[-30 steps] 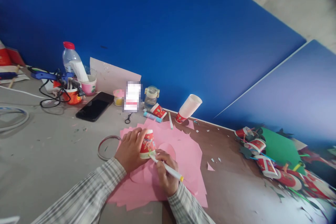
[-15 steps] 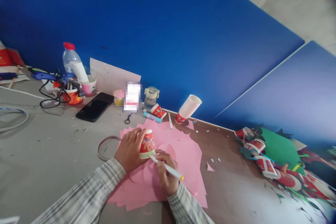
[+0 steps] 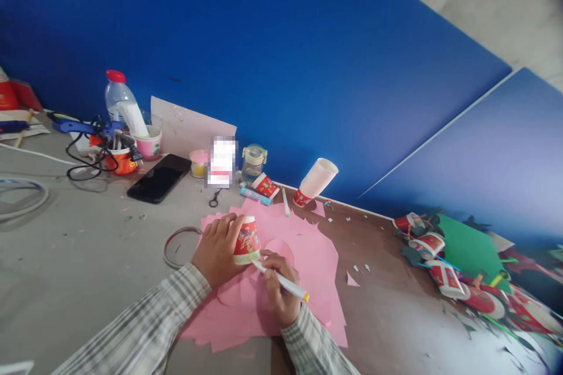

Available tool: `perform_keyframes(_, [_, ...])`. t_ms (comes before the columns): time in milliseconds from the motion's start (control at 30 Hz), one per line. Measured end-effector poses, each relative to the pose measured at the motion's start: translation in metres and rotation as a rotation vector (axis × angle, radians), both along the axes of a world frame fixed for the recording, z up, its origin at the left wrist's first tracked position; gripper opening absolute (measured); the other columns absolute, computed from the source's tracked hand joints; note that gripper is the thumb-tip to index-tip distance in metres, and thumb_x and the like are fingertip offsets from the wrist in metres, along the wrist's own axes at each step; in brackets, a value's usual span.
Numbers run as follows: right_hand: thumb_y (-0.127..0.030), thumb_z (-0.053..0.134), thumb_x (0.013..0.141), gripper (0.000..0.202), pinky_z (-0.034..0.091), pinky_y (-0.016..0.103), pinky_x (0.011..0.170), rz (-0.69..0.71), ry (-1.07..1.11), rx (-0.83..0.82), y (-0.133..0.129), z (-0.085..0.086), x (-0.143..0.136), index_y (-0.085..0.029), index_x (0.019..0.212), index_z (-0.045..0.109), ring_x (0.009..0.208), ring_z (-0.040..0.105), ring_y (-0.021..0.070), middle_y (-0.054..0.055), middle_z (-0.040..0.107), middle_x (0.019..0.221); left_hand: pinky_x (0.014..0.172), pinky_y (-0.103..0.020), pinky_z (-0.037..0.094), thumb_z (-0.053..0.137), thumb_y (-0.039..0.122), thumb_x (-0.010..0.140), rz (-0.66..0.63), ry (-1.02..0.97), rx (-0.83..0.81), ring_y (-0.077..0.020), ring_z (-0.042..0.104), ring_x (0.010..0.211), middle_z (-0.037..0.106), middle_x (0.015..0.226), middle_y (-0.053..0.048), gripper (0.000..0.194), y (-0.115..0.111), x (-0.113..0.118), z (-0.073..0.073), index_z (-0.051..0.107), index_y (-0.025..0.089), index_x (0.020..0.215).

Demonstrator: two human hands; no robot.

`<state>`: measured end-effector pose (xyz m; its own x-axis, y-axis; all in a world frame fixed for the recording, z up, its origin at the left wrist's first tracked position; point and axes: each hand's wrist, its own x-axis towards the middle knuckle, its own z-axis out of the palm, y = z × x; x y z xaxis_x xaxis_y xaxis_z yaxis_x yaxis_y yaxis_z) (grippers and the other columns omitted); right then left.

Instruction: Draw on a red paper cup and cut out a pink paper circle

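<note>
A red printed paper cup (image 3: pixel 247 238) stands upside down over the pink paper sheets (image 3: pixel 314 281), its wide rim at the bottom. My left hand (image 3: pixel 219 251) is closed round the cup's left side. In my right hand (image 3: pixel 281 290) is a white marker with a yellow end (image 3: pixel 288 286), gripped like a pen. The marker's tip meets the cup near its lower rim, where a yellow-green band shows. Part of the cup lies hidden behind my left fingers.
Behind the paper are small scissors (image 3: pixel 214 199), a blue glue stick (image 3: pixel 255 196), a tipped cup (image 3: pixel 265 186), a glass jar (image 3: pixel 254 164) and a leaning cup stack (image 3: pixel 315 181). A phone (image 3: pixel 159 178) and tape ring (image 3: pixel 166 249) lie left. Several decorated cups (image 3: pixel 446 278) crowd the right.
Both hands keep their places on the cup and marker. The marker and right hand have shifted only very slightly; nothing else has visibly moved.
</note>
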<state>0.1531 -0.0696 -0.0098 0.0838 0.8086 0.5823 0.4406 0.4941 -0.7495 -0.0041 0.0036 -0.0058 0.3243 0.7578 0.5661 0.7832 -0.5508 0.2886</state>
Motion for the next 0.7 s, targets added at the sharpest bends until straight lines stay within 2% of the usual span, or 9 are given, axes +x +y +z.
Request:
perform_keyframes(367, [-0.014,0.05,0.072,0.015,0.054,0.038,0.068,0.028,0.074,-0.019,0.0001,0.0012,-0.0001,-0.021,0.074,0.063,0.085,0.067,0.0294,0.005,0.07,0.075,0.075,-0.042,0.042,0.056,0.066,0.05,-0.007,-0.009,-0.009,-0.0316,0.05,0.092,0.052,0.109,-0.012,0.087,0.0003,-0.0005,-0.0003,0.035,0.021,0.121])
perform_keyframes(467, [-0.017,0.051,0.074,0.013,0.054,0.039,0.068,0.026,0.152,-0.035,0.0006,0.0002,0.0007,-0.021,0.073,0.063,0.082,0.067,0.0292,0.004,0.07,0.071,0.077,-0.043,0.041,0.054,0.067,0.052,-0.014,-0.009,-0.003,-0.0316,0.05,0.093,0.052,0.109,-0.012,0.086,0.0001,-0.0009,0.0,0.034,0.021,0.122])
perform_keyframes(600, [-0.024,0.05,0.078,0.014,0.053,0.033,0.057,-0.016,0.281,-0.057,0.0008,-0.0012,0.0004,-0.02,0.074,0.063,0.065,0.068,0.0244,0.004,0.069,0.068,0.077,-0.043,0.041,0.054,0.064,0.054,-0.006,-0.012,0.008,-0.0314,0.05,0.093,0.053,0.107,-0.013,0.083,-0.0002,-0.0009,0.0012,0.036,0.019,0.121])
perform_keyframes(700, [-0.026,0.05,0.078,0.015,0.051,0.03,0.049,-0.021,0.277,-0.078,0.0004,-0.0015,-0.0003,-0.02,0.072,0.063,0.048,0.062,0.0182,0.004,0.069,0.069,0.077,-0.043,0.042,0.056,0.064,0.052,-0.006,-0.016,0.003,-0.0316,0.05,0.094,0.053,0.107,-0.012,0.084,-0.0003,-0.0006,0.0017,0.037,0.019,0.12])
